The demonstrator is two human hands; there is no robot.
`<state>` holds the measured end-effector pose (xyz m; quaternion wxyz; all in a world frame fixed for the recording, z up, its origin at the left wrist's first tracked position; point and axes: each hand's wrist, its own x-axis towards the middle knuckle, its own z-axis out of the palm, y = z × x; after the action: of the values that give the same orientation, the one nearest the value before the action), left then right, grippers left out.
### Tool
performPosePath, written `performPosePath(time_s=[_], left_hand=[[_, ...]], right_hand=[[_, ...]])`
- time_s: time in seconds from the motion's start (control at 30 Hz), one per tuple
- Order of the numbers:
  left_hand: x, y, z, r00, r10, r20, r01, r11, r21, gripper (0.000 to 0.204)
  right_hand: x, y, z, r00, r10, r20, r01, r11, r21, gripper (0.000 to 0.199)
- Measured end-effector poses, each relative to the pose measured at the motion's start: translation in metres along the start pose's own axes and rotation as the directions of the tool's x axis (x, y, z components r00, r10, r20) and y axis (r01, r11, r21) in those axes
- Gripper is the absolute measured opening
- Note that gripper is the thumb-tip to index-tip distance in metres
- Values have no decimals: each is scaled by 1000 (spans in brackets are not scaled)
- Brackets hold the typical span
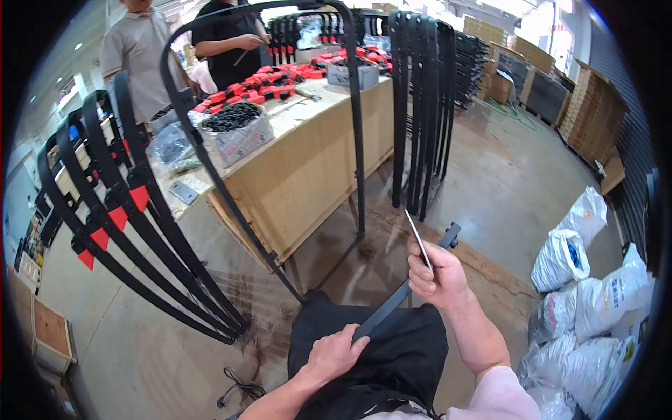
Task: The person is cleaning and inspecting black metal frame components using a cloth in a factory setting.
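Note:
Across my lap, over black clothing, slants a dark grey metal bar [386, 310] with a dark fitting at its far end. My left hand [336, 355] is closed round its near part. Above the far part of the bar, my right hand [441, 278] pinches a thin, light-coloured metal rod [416, 229] that points up and away; its exact kind I cannot make out. Just beyond my knees a tall bent frame of black tube [234, 206] stands upright.
Beyond the frame, a wooden workbench [301, 185] bears red and black parts [262, 85] and a box of small black pieces [234, 129]. Curved black bars [150, 259] stand left, straighter ones [418, 112] ahead. White sacks [581, 301] pile up right. Two people are behind the bench.

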<state>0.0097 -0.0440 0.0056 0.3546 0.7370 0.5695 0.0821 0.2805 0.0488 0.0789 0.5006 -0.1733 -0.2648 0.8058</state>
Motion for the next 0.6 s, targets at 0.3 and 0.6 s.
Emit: performPosePath(time_s=[0.3,0.6], left_hand=[[1,5,0,998,10,-63,-8,999,32,48],[-1,7,0,999,-39,-16,39,999,15,51]], right_hand=[[-66,-37,-81,787,-525,-324,-90,422,-902,26],[-66,-30,-148,764,-633,-125,-414,-332,-848,18]])
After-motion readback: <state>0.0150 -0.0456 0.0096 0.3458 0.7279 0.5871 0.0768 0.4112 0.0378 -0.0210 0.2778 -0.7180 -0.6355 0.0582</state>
